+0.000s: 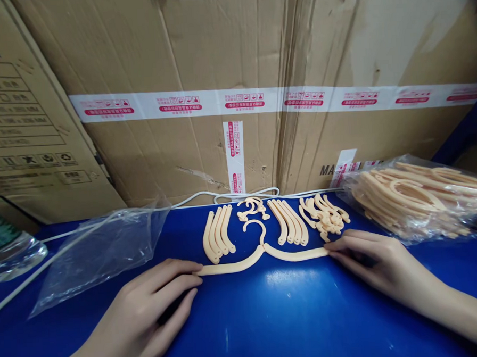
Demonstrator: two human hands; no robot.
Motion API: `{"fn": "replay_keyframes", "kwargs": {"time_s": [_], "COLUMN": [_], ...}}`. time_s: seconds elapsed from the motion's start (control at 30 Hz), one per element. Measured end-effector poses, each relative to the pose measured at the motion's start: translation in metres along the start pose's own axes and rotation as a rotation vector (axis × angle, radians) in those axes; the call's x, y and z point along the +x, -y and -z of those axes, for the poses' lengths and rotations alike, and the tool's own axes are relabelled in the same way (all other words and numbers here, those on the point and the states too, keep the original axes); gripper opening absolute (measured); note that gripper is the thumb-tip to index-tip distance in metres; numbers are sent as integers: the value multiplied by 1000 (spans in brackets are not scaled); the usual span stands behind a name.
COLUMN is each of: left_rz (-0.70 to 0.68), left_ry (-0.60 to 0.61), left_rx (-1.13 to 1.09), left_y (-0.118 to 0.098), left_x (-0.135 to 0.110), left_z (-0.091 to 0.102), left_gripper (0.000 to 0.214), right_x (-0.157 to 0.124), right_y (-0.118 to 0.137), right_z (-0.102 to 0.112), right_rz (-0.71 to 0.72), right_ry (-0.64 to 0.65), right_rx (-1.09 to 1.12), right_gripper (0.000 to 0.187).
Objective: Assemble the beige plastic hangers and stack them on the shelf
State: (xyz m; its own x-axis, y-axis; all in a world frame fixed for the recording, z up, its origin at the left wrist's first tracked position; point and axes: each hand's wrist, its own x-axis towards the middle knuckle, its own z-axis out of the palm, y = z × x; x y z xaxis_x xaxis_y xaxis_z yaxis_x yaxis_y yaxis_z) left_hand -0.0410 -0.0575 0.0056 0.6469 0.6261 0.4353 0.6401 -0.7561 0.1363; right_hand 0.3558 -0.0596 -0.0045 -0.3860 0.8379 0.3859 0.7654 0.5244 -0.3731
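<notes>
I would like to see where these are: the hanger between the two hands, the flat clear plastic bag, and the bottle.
Hanger [263,248]: head view, on the joint below its hook.
Clear plastic bag [95,266]: head view, middle of its sheet.
Bottle [3,233]: head view, on its green label.

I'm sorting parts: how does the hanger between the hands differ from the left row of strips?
The hanger has two arms meeting at a hook; the left row is separate strips without hooks. The hanger stretches between the left hand and the right hand; the left row lies untouched beyond it. Both are pale beige.
</notes>
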Motion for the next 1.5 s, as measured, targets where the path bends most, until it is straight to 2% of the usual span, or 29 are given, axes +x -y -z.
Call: {"fn": "replay_keyframes", "kwargs": {"time_s": [0.53,0.7,0.97,1.13,1.37,1.5], "left_rz": [-36,-42,-40,4,102,81], "left_ry": [-41,-85,-83,-134,-222,-227], "left_rx": [41,80,102,96,117,119], "left_y": [-2,1,2,1,12,14], "left_x": [-1,-1,-1,-4,-7,-1], "left_z": [0,-3,-3,-5,-5,6], "left_gripper": [23,27,22,23,27,23], "right_x": [-5,-5,-6,-6,-5,-1], "right_y": [1,5,5,6,11,15], "right_z": [-3,-1,-2,-1,-1,7], "right_rz": [-66,-41,-22,17,52,91], "right_ry": [27,76,123,114,102,-6], "right_rx": [-45,-51,-66,-68,-74,-57], "right_gripper": [15,12,14,16,16,13]}}
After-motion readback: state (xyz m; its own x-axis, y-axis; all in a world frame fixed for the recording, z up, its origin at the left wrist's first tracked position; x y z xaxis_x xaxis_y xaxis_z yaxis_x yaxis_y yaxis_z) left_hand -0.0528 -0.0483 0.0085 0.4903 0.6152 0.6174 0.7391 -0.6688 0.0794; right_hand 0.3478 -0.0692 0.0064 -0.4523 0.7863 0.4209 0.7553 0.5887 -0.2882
